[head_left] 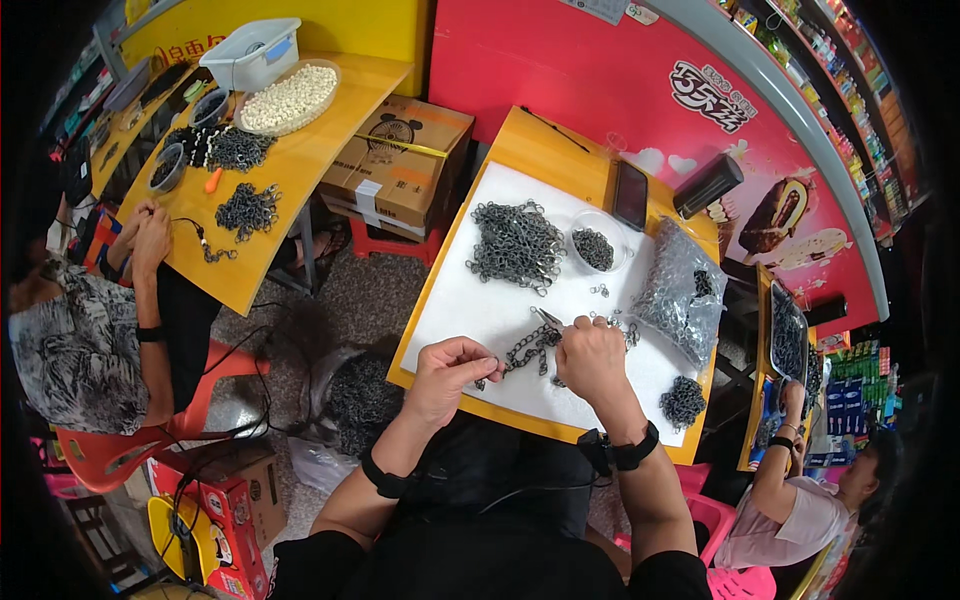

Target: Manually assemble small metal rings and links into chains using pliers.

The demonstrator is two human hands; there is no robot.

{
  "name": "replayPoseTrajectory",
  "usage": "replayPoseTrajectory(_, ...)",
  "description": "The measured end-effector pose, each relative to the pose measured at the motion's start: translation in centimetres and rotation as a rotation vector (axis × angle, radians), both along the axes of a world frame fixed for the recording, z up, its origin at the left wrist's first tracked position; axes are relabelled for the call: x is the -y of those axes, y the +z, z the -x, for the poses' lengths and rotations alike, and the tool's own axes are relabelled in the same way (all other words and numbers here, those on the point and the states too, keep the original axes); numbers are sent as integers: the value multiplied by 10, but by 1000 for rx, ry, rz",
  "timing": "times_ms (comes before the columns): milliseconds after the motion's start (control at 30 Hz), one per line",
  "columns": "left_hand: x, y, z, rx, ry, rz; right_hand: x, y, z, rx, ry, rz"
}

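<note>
My left hand (448,382) is closed in a pinch on the end of a dark metal chain (530,348), above the near part of a white sheet (445,335). In a closed grip, my right hand (596,362) holds pliers (547,317), whose metal tips point up and left past the fist. Most of the pliers is hidden by the fingers. The chain's links lie loosely between the two hands. Beyond them is a large pile of dark links (515,243), beside a clear round tub (594,250) of small dark rings. A smaller heap of links (683,401) lies at the right.
A clear plastic bag (680,290) of dark parts rests on the table's right side, near a phone (630,195) and a black cylinder (709,185). A cardboard box (395,165) stands left. Other people work at a left table (255,275) and at the far right.
</note>
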State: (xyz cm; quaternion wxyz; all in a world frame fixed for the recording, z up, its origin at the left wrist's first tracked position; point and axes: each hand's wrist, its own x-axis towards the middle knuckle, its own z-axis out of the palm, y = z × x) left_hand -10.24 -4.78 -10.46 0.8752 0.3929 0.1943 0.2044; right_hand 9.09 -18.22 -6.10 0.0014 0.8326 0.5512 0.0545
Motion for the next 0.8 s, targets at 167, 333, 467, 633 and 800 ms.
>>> replayPoseTrajectory(167, 1, -3, 1, -19, -3, -24, -3, -4, -3, -25, -6, 11)
replayPoseTrajectory(333, 1, 4, 1, -47, 32, -23, -5, 0, -5, -36, -4, 0)
replayPoseTrajectory(467, 1, 4, 3, -49, 51, -41, -6, -2, -3, -53, -23, 8)
replayPoseTrajectory(633, 2, 0, 4, -39, 54, -21, -8, -3, 0, -55, -51, 77)
replayPoseTrajectory(800, 2, -3, 3, -43, 66, 6, 1, 9, 7, -128, -52, -14)
